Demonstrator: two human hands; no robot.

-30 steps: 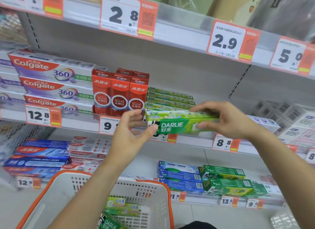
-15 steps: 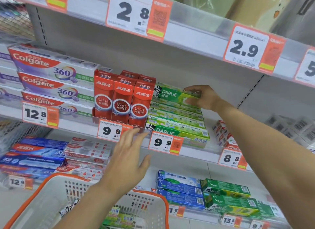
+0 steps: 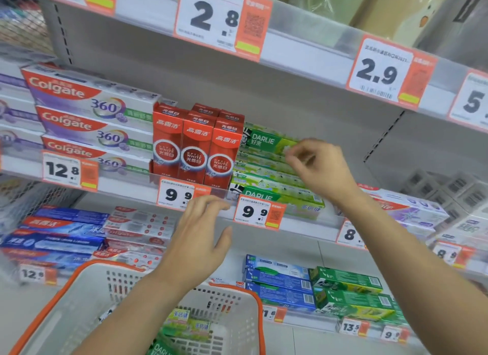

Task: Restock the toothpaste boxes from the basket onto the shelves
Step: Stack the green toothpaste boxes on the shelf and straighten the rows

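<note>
On the middle shelf, the green Darlie box (image 3: 266, 140) lies lengthwise atop its stack, just left of my right hand (image 3: 320, 169), whose loosely curled fingers hold nothing; my left hand (image 3: 199, 238) hovers spread above the basket (image 3: 79, 299).

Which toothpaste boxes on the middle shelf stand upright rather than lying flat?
The red Optic White boxes, between the flat Colgate 360 stack and the flat green Darlie stack.

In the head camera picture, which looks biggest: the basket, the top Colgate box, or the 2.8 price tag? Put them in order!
1. Basket, though it is nearest the camera.
2. Top Colgate box.
3. 2.8 price tag.
</note>
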